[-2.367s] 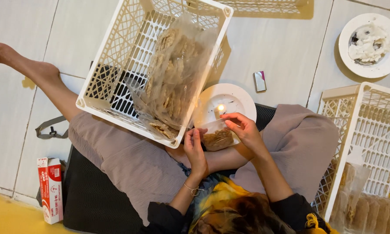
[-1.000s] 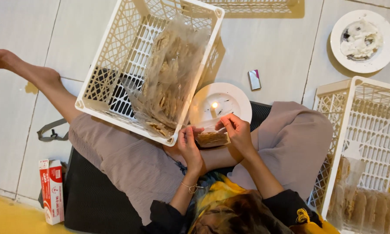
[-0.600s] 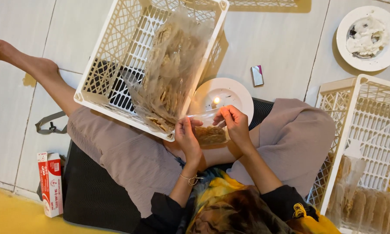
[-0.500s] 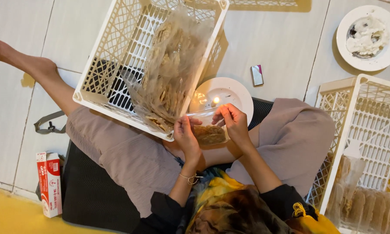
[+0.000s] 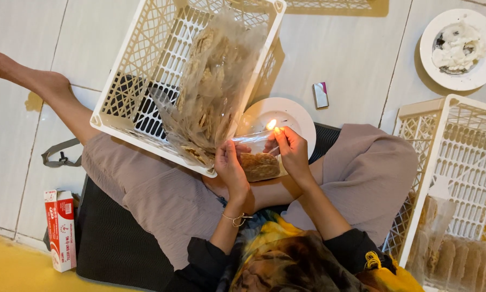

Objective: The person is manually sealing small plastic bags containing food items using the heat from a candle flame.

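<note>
Over the lap, above the white plate (image 5: 294, 116): left hand (image 5: 229, 167) and right hand (image 5: 293, 151) both pinch the top of a small clear bag of brown snacks (image 5: 258, 162), its mouth at the candle flame (image 5: 271, 125). Judged: bag filled, seal in progress. Many packed bags lie in the tilted crate (image 5: 145, 70); more in the right crate (image 5: 459, 178). Room tight: crate rim just left of the hands, floor open beyond the plate.

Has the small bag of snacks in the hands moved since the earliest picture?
Yes. The small bag has risen toward the white plate and the flame; both the left hand and right hand hold it.
</note>
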